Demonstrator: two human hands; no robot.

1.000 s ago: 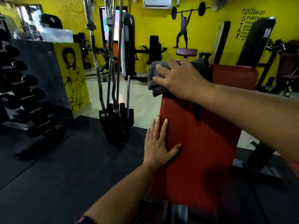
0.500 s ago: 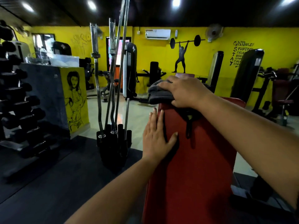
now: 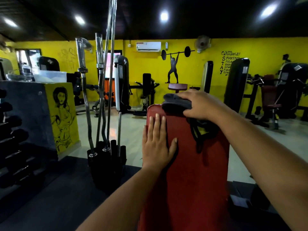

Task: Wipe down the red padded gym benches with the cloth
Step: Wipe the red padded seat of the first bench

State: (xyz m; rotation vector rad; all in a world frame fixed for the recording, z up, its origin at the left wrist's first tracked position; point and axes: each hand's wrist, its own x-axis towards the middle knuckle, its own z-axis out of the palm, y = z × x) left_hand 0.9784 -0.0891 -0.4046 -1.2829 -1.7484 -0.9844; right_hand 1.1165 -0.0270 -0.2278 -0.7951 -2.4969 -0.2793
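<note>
Your right hand (image 3: 202, 105) lies on top of the dark grey folded cloth (image 3: 175, 102), fingers curled over it and pressing it onto the far top edge of the red padded vinyl bench (image 3: 191, 172). The cloth bunches out from under your fingertips toward the left, sitting right on the rounded end of the pad. Your left hand (image 3: 157, 142) rests flat on the left side of the same pad, nearer to you, fingers straight and together, thumb spread out to the right; it holds nothing. The two hands are near each other but apart, with bare red vinyl between them. A dark torn patch (image 3: 200, 130) with a bit of yellow showing through marks the pad just below your right wrist.

To the left of the bench stands a black floor rack (image 3: 106, 157) holding several upright chrome barbell bars (image 3: 100, 90), some straight and some curved. Further left there is a grey block with a yellow painted figure panel (image 3: 62, 114), and dark dumbbells (image 3: 13, 134) stacked at the left edge. Across the pale floor, black weight machines (image 3: 236, 84) line the yellow wall, which carries a black weightlifter silhouette (image 3: 174, 65) and a white air-conditioning unit (image 3: 148, 46).
</note>
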